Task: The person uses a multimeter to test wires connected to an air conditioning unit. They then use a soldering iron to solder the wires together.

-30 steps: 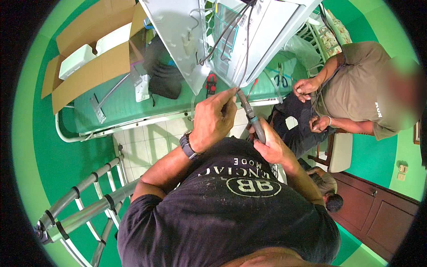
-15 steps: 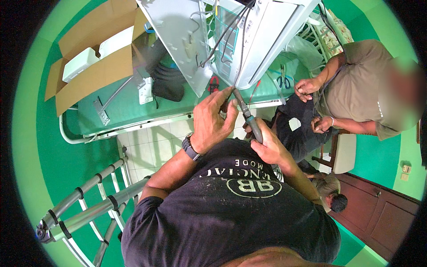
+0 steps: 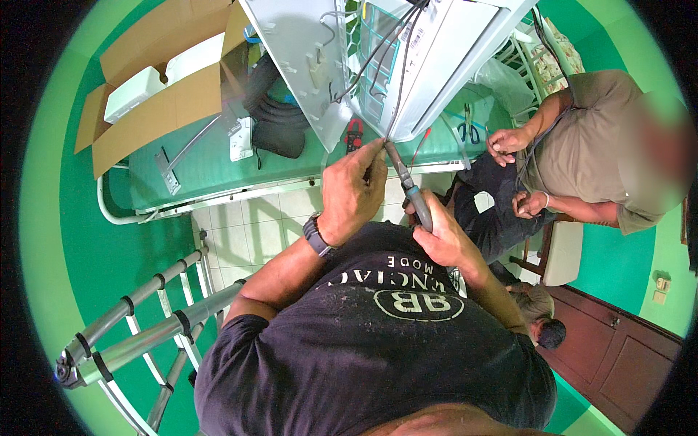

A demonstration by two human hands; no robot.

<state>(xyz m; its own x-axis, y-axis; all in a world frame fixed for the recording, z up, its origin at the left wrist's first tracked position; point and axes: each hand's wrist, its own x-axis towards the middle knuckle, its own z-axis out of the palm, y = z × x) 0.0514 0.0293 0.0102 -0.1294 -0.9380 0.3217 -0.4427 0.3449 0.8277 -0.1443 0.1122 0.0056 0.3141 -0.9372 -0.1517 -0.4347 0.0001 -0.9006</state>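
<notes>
In my right hand (image 3: 445, 236), closed round the grips, is a pair of long-nose pliers (image 3: 417, 200) with grey and blue handles. The jaws point away from me and meet the fingertips of my left hand (image 3: 352, 190). That hand is pinched round the end of a thin dark cable (image 3: 401, 87), which hangs from the white air conditioner unit (image 3: 443, 80). My fingers hide the cable's tip and whether the jaws touch it. The unit's white front panel (image 3: 298, 54) stands open on the left.
A green padded bed (image 3: 203, 178) carries a red clamp meter (image 3: 353, 134), black-handled scissors (image 3: 469, 132), a metal bracket (image 3: 169, 174) and an open cardboard box (image 3: 156, 120). At right sits a person (image 3: 582, 145); another person (image 3: 534, 312) is lower down. A folding ladder (image 3: 145, 320) stands left.
My left fingers and thumb have drawn in closer at the cable end. The pliers stay in nearly the same place in my right hand. The whole view has shifted slightly.
</notes>
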